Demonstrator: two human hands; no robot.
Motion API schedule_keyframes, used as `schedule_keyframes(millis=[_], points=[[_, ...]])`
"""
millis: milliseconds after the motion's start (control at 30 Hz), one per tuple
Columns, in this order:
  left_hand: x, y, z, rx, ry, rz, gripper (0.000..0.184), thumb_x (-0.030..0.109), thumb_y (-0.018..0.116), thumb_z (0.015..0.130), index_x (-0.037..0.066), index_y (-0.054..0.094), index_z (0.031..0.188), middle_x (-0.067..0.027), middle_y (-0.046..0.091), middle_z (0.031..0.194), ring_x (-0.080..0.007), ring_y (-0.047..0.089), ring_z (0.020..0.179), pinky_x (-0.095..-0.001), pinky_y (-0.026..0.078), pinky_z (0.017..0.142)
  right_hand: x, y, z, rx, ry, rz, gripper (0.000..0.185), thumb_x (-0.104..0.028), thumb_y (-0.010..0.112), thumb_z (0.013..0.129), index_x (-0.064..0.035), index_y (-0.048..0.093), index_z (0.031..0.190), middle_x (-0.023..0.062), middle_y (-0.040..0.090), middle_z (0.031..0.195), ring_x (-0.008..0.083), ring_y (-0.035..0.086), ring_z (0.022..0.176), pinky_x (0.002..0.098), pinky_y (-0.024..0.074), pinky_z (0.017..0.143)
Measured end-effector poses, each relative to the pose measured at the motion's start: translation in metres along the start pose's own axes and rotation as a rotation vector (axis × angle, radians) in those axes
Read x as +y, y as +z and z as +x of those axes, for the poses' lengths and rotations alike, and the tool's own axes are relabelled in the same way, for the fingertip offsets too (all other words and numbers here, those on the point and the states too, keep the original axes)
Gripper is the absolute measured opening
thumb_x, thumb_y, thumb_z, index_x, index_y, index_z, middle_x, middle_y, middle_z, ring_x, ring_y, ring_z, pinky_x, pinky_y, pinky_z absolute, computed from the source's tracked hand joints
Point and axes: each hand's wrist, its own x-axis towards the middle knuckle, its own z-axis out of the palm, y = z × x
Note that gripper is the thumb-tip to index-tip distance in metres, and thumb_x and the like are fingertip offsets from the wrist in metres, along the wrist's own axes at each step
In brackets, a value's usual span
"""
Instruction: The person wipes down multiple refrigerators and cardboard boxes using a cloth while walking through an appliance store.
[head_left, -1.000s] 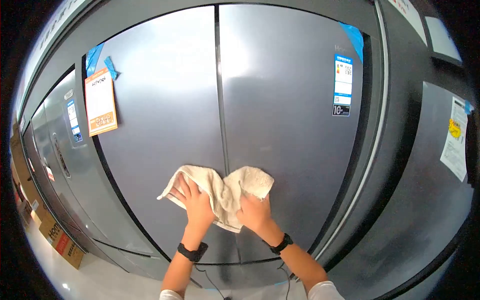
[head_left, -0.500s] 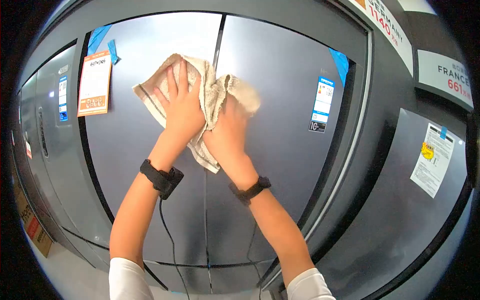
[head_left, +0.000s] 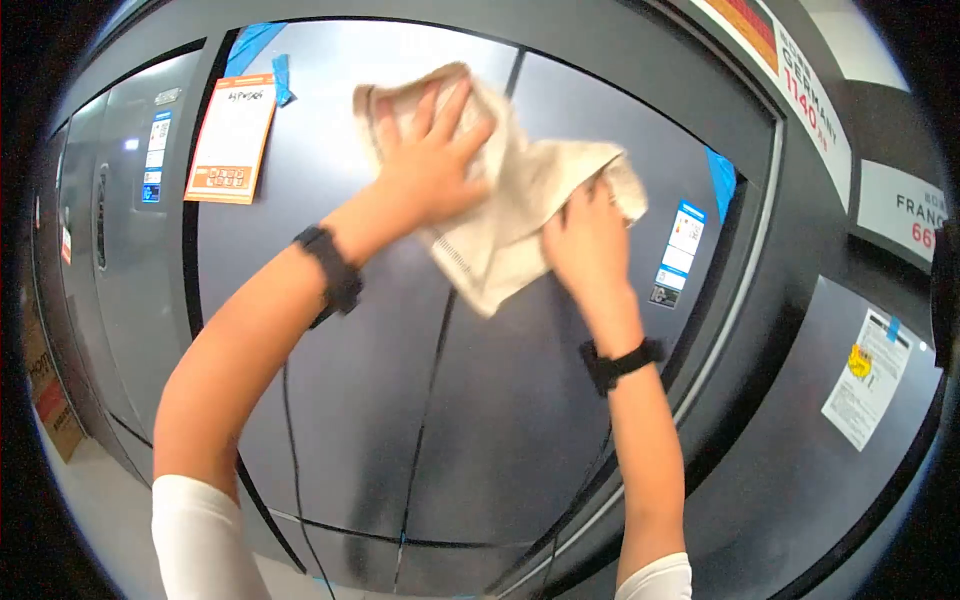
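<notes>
A beige cloth (head_left: 500,225) is spread against the upper part of a grey refrigerator's doors (head_left: 350,400), across the seam between them. My left hand (head_left: 430,160) lies on the cloth's left part with its fingers spread, pressing it to the left door. On the right part of the cloth is my right hand (head_left: 590,240), its fingers bent and gripping the fabric over the right door. Both wrists wear black bands with thin cables hanging down.
An orange-edged paper tag (head_left: 232,140) hangs at the left door's upper left. An energy label (head_left: 680,250) is on the right door. Another refrigerator (head_left: 130,300) stands at left. A panel with a paper sheet (head_left: 868,380) is at right.
Both hands and the cloth have gone up the doors from low down. Since the last earlier frame my hands have moved apart, the right one to the right, and the cloth is stretched wider.
</notes>
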Motion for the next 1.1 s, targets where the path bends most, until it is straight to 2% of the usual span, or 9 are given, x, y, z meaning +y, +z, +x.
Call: schedule_keyframes(millis=[100, 200, 367, 500, 767, 867, 900, 933, 1100], points=[[-0.002, 0.007, 0.027, 0.043, 0.002, -0.012, 0.077, 0.042, 0.061, 0.079, 0.024, 0.042, 0.151, -0.0142, 0.008, 0.167, -0.0444, 0.004, 0.152, -0.0816, 0.001, 0.107, -0.004, 0.011, 0.027, 0.206, 0.010, -0.032, 0.047, -0.025, 0.060, 0.084, 0.0059, 0.063, 0.118, 0.0345, 0.040, 0.145, 0.0529, 0.040, 0.132, 0.0655, 0.0209, 0.115], [-0.012, 0.004, 0.022, -0.044, 0.071, -0.048, 0.076, 0.044, 0.059, 0.081, 0.024, 0.040, 0.152, -0.0124, 0.006, 0.168, -0.0424, 0.002, 0.153, -0.0776, 0.000, 0.110, -0.025, 0.027, 0.011, 0.286, -0.010, -0.092, 0.044, -0.024, 0.062, 0.079, 0.0049, 0.067, 0.111, 0.0343, 0.040, 0.145, 0.0524, 0.040, 0.131, 0.0675, 0.0143, 0.116], [-0.018, 0.002, -0.017, -0.142, 0.177, 0.031, 0.076, 0.043, 0.060, 0.081, 0.024, 0.041, 0.152, -0.0122, 0.010, 0.168, -0.0405, 0.004, 0.153, -0.0715, -0.002, 0.115, -0.052, 0.031, -0.062, 0.095, -0.062, 0.030, 0.034, -0.017, 0.067, 0.069, 0.0054, 0.070, 0.095, 0.0319, 0.049, 0.131, 0.0458, 0.052, 0.110, 0.0533, 0.0423, 0.095], [-0.009, 0.003, -0.052, -0.135, 0.228, -0.048, 0.074, 0.037, 0.061, 0.078, 0.021, 0.045, 0.149, -0.0139, 0.015, 0.166, -0.0412, 0.014, 0.152, -0.0745, 0.003, 0.114, -0.070, 0.031, -0.101, -0.052, -0.127, 0.043, 0.028, -0.017, 0.068, 0.067, 0.0057, 0.070, 0.083, 0.0335, 0.048, 0.128, 0.0459, 0.053, 0.104, 0.0532, 0.0436, 0.092], [-0.015, 0.015, -0.085, 0.062, 0.317, -0.085, 0.069, 0.034, 0.059, 0.084, 0.020, 0.044, 0.151, -0.0126, 0.021, 0.165, -0.0400, 0.028, 0.145, -0.0758, 0.010, 0.111, -0.090, 0.025, -0.106, -0.072, -0.188, 0.162, 0.030, -0.013, 0.066, 0.070, 0.0074, 0.069, 0.093, 0.0313, 0.049, 0.129, 0.0479, 0.051, 0.111, 0.0538, 0.0414, 0.098], [-0.002, 0.010, -0.125, -0.100, 0.253, -0.029, 0.070, 0.025, 0.058, 0.086, 0.023, 0.040, 0.154, -0.0073, 0.021, 0.166, -0.0336, 0.021, 0.150, -0.0704, 0.014, 0.113, -0.086, 0.027, -0.135, -0.232, -0.221, 0.204, 0.040, -0.012, 0.066, 0.075, 0.0064, 0.066, 0.111, 0.0303, 0.049, 0.129, 0.0494, 0.048, 0.114, 0.0547, 0.0379, 0.101], [0.000, 0.012, -0.140, -0.111, 0.279, -0.006, 0.072, 0.041, 0.058, 0.085, 0.022, 0.040, 0.153, -0.0123, 0.024, 0.164, -0.0386, 0.029, 0.145, -0.0740, 0.012, 0.112, -0.088, 0.029, -0.152, -0.278, -0.223, 0.233, 0.041, -0.012, 0.066, 0.075, 0.0062, 0.065, 0.112, 0.0303, 0.050, 0.127, 0.0488, 0.048, 0.114, 0.0544, 0.0377, 0.101], [0.005, 0.013, -0.157, -0.151, 0.266, -0.020, 0.072, 0.041, 0.059, 0.084, 0.023, 0.041, 0.152, -0.0121, 0.024, 0.164, -0.0379, 0.030, 0.145, -0.0735, 0.013, 0.111, -0.091, 0.029, -0.168, -0.323, -0.226, 0.263, 0.043, -0.013, 0.067, 0.075, 0.0060, 0.065, 0.113, 0.0303, 0.050, 0.125, 0.0483, 0.048, 0.115, 0.0541, 0.0375, 0.101], [0.029, 0.013, -0.268, -0.326, 0.169, -0.188, 0.066, 0.033, 0.066, 0.079, 0.024, 0.053, 0.143, -0.0104, 0.031, 0.161, -0.0317, 0.036, 0.140, -0.0695, 0.024, 0.108, -0.122, 0.039, -0.281, -0.623, -0.231, 0.177, 0.039, -0.015, 0.069, 0.071, 0.0088, 0.067, 0.102, 0.0302, 0.053, 0.115, 0.0454, 0.052, 0.104, 0.0547, 0.0401, 0.092]])
